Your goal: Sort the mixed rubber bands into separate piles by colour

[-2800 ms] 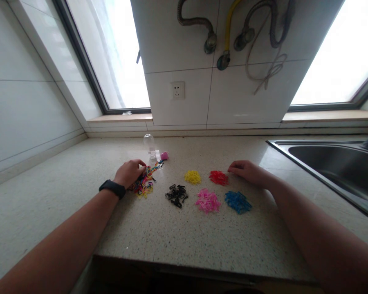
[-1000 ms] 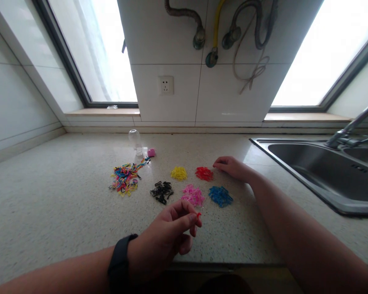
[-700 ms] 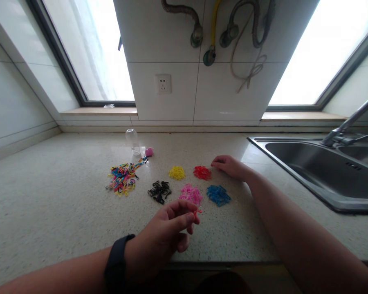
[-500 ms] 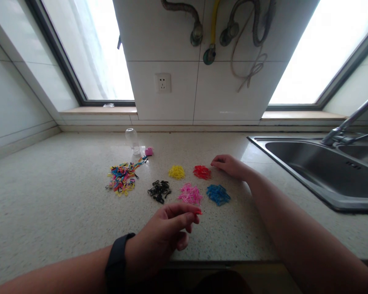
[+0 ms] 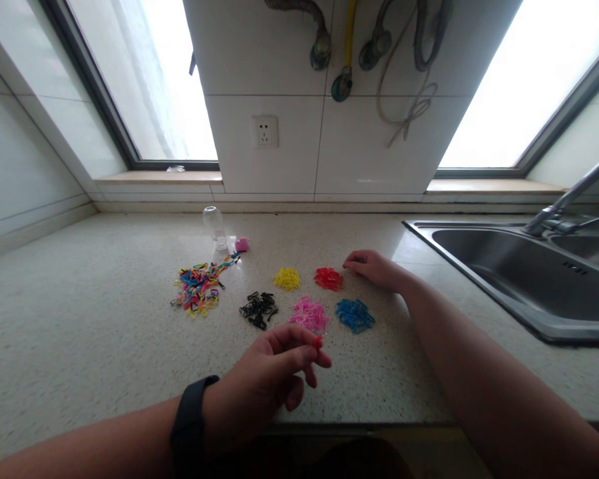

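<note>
My left hand, with a dark band on its wrist, pinches a small red rubber band between thumb and index finger near the counter's front edge. On the counter, my right hand rests with fingers drawn together beside the red rubber band pile; anything between its fingertips is too small to make out. Around them are piles of yellow bands, black bands, pink bands and blue bands. A larger mixed-colour pile lies to the left.
Behind the mixed pile are a clear plastic bottle and a pink cap-like piece. A steel sink with a faucet is set into the counter at right. The tiled wall closes off the back.
The fingers of my left hand have shifted, and the red rubber band now stands up more at the fingertips. My right hand stays beside the red pile. The view has tilted very slightly.
</note>
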`<state>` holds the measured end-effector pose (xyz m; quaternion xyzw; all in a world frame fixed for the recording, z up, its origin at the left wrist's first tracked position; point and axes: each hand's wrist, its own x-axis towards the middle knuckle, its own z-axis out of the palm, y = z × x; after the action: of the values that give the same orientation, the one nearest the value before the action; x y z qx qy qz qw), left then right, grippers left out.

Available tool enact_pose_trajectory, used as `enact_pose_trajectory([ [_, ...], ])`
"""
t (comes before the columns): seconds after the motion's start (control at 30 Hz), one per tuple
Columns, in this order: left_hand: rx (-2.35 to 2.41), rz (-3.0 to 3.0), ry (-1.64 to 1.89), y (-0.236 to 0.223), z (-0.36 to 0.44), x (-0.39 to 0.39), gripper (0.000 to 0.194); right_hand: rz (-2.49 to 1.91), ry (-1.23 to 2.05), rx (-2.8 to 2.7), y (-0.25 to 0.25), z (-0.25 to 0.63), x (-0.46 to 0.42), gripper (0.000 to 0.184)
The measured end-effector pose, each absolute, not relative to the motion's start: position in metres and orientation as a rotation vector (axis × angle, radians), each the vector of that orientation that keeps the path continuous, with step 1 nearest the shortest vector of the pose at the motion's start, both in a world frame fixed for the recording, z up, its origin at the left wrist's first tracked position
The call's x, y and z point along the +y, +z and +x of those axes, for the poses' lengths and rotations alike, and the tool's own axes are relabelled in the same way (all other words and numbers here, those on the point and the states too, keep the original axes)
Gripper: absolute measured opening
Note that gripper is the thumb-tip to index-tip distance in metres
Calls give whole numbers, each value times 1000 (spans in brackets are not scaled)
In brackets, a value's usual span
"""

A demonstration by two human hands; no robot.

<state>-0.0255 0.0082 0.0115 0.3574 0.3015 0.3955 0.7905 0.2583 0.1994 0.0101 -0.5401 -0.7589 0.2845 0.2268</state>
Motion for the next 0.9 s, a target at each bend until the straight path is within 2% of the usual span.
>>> enact_pose_trajectory([
  [0.27,659,783,842,18,-25,8,32,-1479,782,-2091,6,259,203,35],
  [0.9,638,788,821,16,-25,9,32,-1473,795,-2069,8,257,202,31],
])
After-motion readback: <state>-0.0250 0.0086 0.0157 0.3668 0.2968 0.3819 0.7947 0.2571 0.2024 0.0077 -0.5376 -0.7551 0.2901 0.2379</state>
